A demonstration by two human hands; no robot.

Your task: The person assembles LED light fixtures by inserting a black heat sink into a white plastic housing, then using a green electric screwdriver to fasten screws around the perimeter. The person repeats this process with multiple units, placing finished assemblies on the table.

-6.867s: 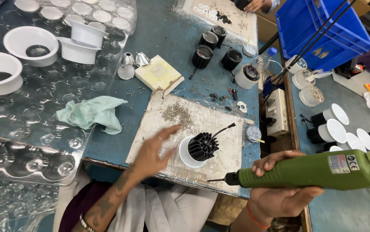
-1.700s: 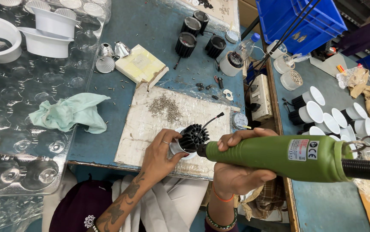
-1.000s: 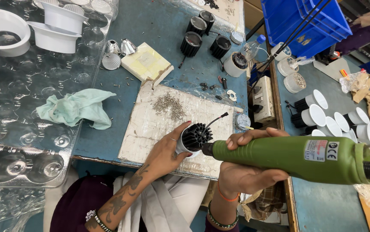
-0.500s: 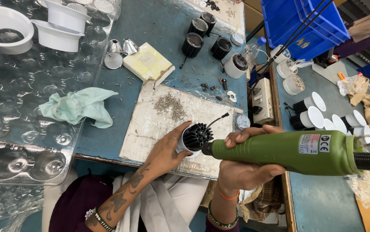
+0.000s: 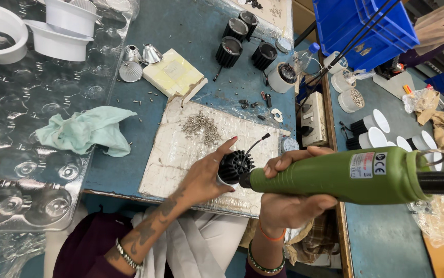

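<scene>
The left hand (image 5: 204, 175) grips a black finned round metal heat sink (image 5: 235, 166) over the pale plastic-wrapped work board (image 5: 170, 154). The right hand (image 5: 289, 206) wraps tightly around a green cylindrical electric screwdriver (image 5: 335, 175), its tip touching the heat sink. A pile of small screws (image 5: 201, 126) lies just beyond on the board.

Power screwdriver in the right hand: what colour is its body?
Green, with a black rear end; the power screwdriver shows clearly in the head view.

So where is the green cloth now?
In the head view, the green cloth lies crumpled on the blue table, left of the screw pile and below the yellow pad, beside the clear tray.
</scene>
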